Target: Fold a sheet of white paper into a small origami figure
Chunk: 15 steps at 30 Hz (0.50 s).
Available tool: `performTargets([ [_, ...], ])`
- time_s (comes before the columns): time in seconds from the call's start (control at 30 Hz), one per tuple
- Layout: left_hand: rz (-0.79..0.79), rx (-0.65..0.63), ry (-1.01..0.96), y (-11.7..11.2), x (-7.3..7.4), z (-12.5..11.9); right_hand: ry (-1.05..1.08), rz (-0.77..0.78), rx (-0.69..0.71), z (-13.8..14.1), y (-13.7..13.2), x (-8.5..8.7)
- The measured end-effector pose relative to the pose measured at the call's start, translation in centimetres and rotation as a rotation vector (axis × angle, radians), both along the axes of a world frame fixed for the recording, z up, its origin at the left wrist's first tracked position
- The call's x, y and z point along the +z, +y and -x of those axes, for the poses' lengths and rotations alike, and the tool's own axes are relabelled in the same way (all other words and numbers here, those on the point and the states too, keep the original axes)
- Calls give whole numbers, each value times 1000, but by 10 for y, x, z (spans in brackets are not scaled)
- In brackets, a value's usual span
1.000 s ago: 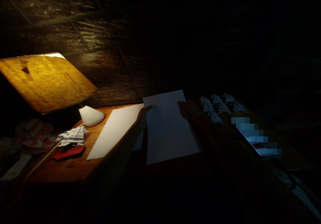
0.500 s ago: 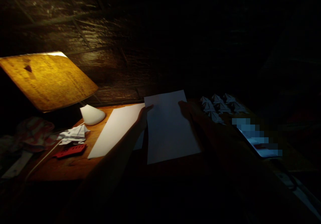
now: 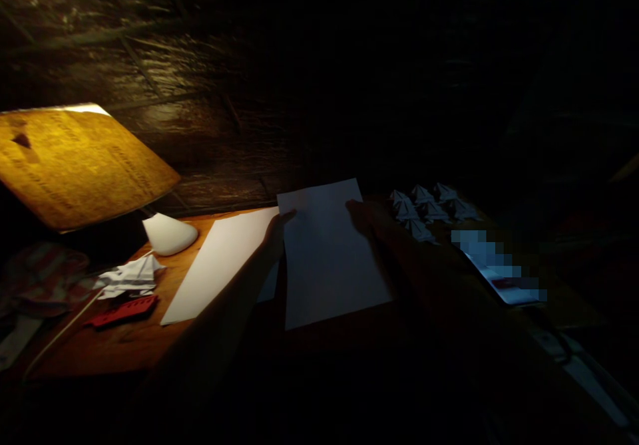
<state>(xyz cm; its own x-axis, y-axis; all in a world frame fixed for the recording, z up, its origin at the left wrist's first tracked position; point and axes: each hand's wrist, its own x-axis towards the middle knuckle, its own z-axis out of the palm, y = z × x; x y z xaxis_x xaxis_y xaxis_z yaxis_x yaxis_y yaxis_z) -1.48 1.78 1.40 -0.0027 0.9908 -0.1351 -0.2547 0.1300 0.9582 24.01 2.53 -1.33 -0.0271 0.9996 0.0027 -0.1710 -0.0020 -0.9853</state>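
A white sheet of paper (image 3: 329, 259) is held up in front of me, unfolded and a little tilted. My left hand (image 3: 277, 231) grips its left edge, thumb lying on the front face. On the opposite edge my right hand (image 3: 360, 217) is closed, dim in the shadow, with the thumb over the paper. Behind my left forearm another white sheet (image 3: 219, 252) lies flat on the wooden table (image 3: 174, 285), lit by the lamp. Most of both forearms fades into darkness.
At the left stands a lamp with a yellow shade (image 3: 84, 165) and white base (image 3: 170, 233). Near it lie crumpled striped paper (image 3: 130, 277), a red object (image 3: 124, 312) and a cloth (image 3: 44, 275). Several folded paper pieces (image 3: 432, 211) and a lit phone (image 3: 499, 272) are at the right.
The whole scene has shifted slightly left in view as my head turned a little right. Both hands keep hold of the sheet, which looks unchanged.
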Motion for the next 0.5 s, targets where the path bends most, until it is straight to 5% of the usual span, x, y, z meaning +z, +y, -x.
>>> performTargets([
  [0.5,14,33,28,3,2,0,25,37,15,-1,3,-3],
])
